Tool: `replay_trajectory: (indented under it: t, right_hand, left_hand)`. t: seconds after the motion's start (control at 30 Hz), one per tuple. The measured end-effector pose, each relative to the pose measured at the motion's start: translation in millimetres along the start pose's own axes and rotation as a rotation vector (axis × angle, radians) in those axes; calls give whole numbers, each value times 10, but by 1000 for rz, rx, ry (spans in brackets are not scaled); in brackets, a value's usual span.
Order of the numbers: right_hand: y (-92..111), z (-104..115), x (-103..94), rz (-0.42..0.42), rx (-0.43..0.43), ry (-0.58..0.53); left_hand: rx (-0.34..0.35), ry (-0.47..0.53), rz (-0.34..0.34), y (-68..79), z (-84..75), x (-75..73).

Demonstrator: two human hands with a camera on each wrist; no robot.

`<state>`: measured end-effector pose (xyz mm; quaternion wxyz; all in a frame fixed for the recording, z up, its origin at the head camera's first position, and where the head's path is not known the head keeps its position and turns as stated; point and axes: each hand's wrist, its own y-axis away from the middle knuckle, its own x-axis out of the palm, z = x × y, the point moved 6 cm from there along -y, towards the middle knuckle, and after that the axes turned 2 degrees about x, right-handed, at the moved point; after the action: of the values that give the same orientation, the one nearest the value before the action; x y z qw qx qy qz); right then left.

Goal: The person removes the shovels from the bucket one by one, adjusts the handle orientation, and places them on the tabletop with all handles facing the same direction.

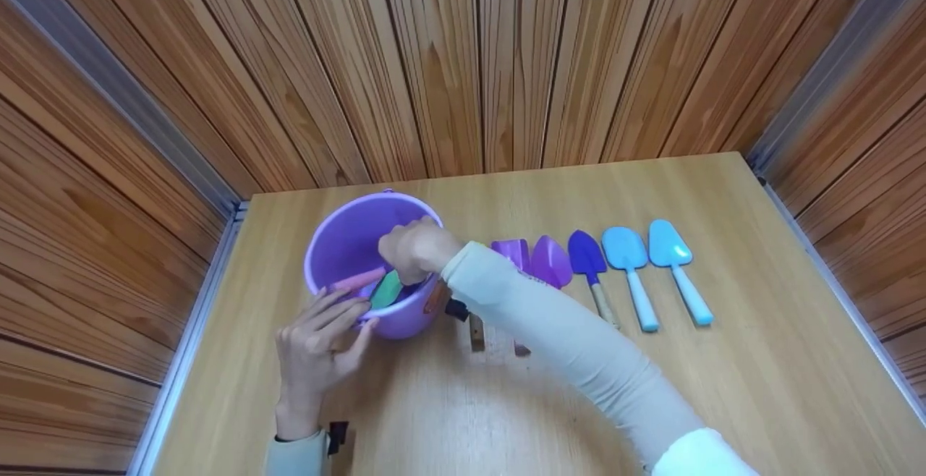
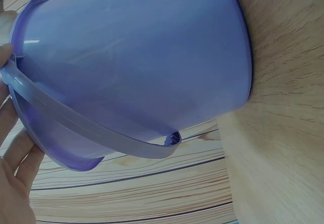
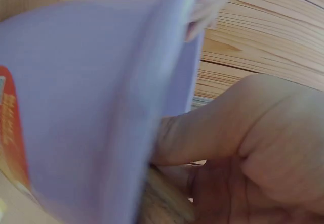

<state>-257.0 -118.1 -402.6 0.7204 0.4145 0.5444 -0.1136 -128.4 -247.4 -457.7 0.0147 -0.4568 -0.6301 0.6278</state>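
A purple bucket (image 1: 340, 223) stands at the left of the table. My left hand (image 1: 315, 346) holds its near left rim, fingers over the edge and thumb outside; the left wrist view shows the bucket's handle (image 2: 86, 125) hanging beside these fingers. My right hand (image 1: 416, 248) reaches inside over the right rim. In the right wrist view its thumb and fingers grip a wooden handle (image 3: 164, 201), partly hidden by the rim. Within the bucket lie a pink handle (image 1: 358, 280) and a green shovel blade (image 1: 385, 291); whether the wooden handle belongs to that blade I cannot tell.
Right of the bucket lie a purple square shovel (image 1: 512, 250), a purple scoop (image 1: 551, 262), a dark blue trowel (image 1: 587, 252) and two light blue shovels (image 1: 625, 247). My right forearm covers some of them. Wood-patterned walls (image 1: 434, 64) enclose the table (image 1: 448, 418) behind and at both sides.
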Motion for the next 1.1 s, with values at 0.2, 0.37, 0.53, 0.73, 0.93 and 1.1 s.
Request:
replay_trajectory:
  t: [0.2, 0.37, 0.53, 0.73, 0.93, 1.1]
  right_hand:
    - [183, -4, -149, 10, 16, 39]
    - [356, -1, -259, -14, 15, 51]
    - [509, -59, -313, -39, 24, 26]
    - [694, -256, -322, -92, 11, -102]
    - [904, -543, -274, -136, 19, -240]
    - [1069, -825, -149, -210, -19, -336]
  left_hand:
    - [5, -9, 2, 2, -4, -2]
    - [3, -13, 5, -1, 0, 1]
    - [4, 17, 1, -5, -7, -3]
    - [2, 5, 1, -10, -8, -13]
    - [6, -6, -7, -5, -5, -9]
    - [18, 11, -24, -12, -18, 2]
